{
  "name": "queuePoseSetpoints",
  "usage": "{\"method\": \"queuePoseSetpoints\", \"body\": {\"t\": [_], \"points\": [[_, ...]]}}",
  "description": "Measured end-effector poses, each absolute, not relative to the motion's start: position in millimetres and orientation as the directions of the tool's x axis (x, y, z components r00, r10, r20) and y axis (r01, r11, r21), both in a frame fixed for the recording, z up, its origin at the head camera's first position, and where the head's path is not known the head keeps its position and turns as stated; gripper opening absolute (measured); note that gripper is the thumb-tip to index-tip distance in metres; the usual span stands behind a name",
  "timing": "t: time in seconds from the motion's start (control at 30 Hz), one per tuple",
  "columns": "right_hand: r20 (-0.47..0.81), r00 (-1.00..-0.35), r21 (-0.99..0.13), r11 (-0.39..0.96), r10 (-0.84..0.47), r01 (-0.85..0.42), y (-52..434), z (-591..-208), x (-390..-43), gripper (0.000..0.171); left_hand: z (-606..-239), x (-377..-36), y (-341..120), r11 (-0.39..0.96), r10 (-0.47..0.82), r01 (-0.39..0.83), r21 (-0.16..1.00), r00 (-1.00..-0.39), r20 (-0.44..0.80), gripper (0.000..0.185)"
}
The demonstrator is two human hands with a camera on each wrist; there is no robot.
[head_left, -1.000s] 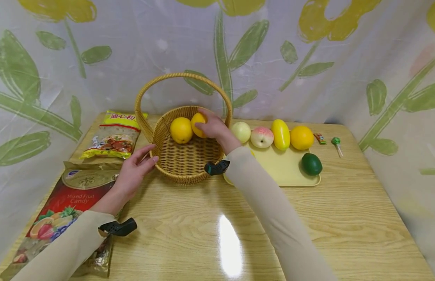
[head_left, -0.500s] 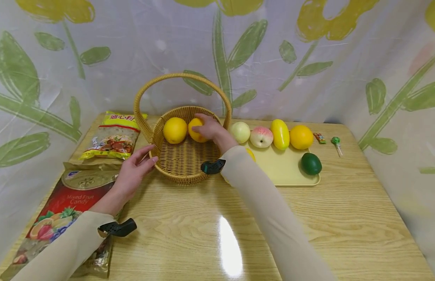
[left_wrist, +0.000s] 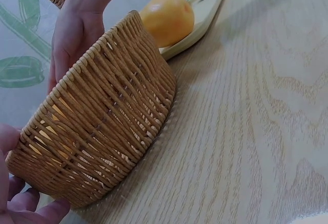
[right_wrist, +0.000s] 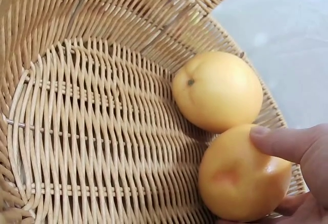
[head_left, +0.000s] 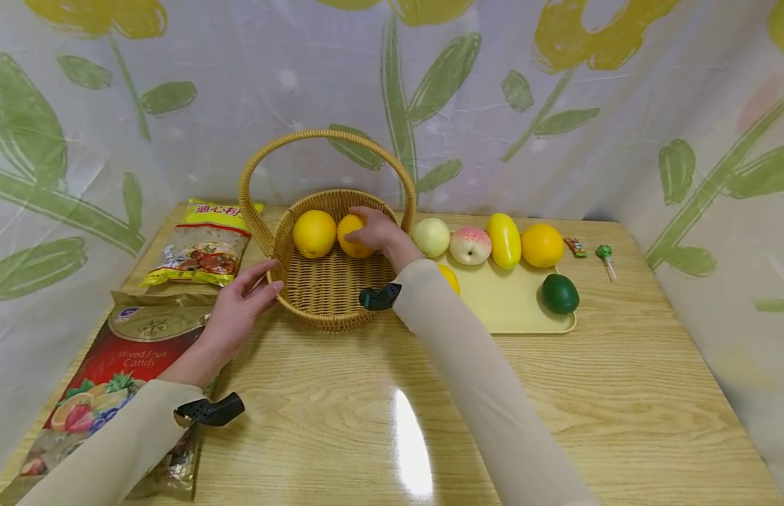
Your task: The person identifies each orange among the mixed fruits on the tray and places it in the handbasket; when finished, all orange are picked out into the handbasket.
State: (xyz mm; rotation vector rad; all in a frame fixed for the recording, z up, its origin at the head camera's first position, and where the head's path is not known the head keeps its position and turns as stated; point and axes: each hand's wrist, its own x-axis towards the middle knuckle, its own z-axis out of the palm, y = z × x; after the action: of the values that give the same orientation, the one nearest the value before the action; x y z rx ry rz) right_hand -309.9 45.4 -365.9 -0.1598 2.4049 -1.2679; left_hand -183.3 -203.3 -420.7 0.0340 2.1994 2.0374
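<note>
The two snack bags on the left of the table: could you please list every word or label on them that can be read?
"Mixed Fruit Candy": on the red candy bag beside the left hand.
Red Chinese characters head the yellow bag; too blurred to read with certainty.
The candy bag's gold emblem and blue logo: too small to read.

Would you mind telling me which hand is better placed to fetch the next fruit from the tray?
Probably the right hand: it is inside the basket on an orange, next to the tray. The left hand touches the basket's far rim.
</note>
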Motion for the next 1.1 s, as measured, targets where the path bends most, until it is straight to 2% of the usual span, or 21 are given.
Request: {"method": "queuePoseSetpoints", "body": {"t": [0.23,0.33,0.5,0.6,0.73,0.87,1.0,1.1], "points": [[-0.281,-0.924,-0.802,0.593,-0.257,0.079,47,-367,-310,0.063,-419,-183,-202,0.071,0.121,-0.087,0.994,-0.988,-0.095,0.065],[-0.26,-0.927,-0.77,0.637,-0.271,0.029,47,-364,-309,0.062,-417,-182,-202,0.072,0.119,-0.088,0.994,-0.988,-0.096,0.065],[-0.219,-0.917,-0.591,0.793,-0.333,-0.147,45,-353,-306,0.061,-415,-181,-202,0.079,0.113,-0.09,0.993,-0.989,-0.099,0.064],[-0.207,-0.907,-0.522,0.825,-0.367,-0.215,43,-345,-302,0.062,-416,-182,-202,0.079,0.109,-0.09,0.993,-0.989,-0.099,0.064],[-0.173,-0.884,-0.499,0.812,-0.434,-0.301,44,-334,-290,0.058,-416,-182,-202,0.08,0.102,-0.086,0.993,-0.99,-0.094,0.065],[-0.126,-0.83,-0.471,0.77,-0.543,-0.431,54,-322,-265,0.053,-416,-181,-201,0.069,0.099,-0.087,0.994,-0.991,-0.094,0.064],[-0.064,-0.786,-0.499,0.702,-0.615,-0.508,76,-315,-228,0.048,-417,-181,-200,0.067,0.102,-0.092,0.993,-0.99,-0.099,0.063],[0.021,-0.781,-0.546,0.647,-0.624,-0.532,98,-315,-202,0.044,-417,-181,-201,0.064,0.104,-0.096,0.993,-0.989,-0.103,0.064]]}}
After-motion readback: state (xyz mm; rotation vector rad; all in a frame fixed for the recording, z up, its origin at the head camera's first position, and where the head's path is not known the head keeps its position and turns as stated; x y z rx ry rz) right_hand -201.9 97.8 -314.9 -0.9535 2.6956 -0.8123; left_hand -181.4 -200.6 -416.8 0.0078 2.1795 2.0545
